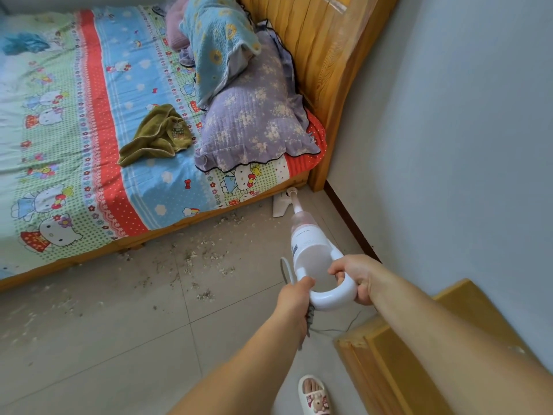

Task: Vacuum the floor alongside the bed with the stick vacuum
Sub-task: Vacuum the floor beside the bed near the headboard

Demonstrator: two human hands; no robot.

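The white and pink stick vacuum (308, 244) stretches from my hands toward the bed's head corner. Its white floor head (281, 205) lies on the tiles at the bed's edge, near the headboard post. My right hand (356, 277) grips the right side of the white loop handle (332, 298). My left hand (294, 298) grips the handle's left side together with the dark power cord (309, 314). Crumbs and dust (206, 259) are scattered over the grey tiled floor (119, 339) along the wooden bed frame (89, 256).
The bed carries a cartoon-print sheet (74, 115), a purple pillow (254, 121), a blue quilted pillow (215, 46) and a green towel (158, 136). A wooden headboard (323, 70) meets the white wall (449, 130). A yellow wooden cabinet (419, 339) stands at lower right. My slippered foot (314, 395) is below.
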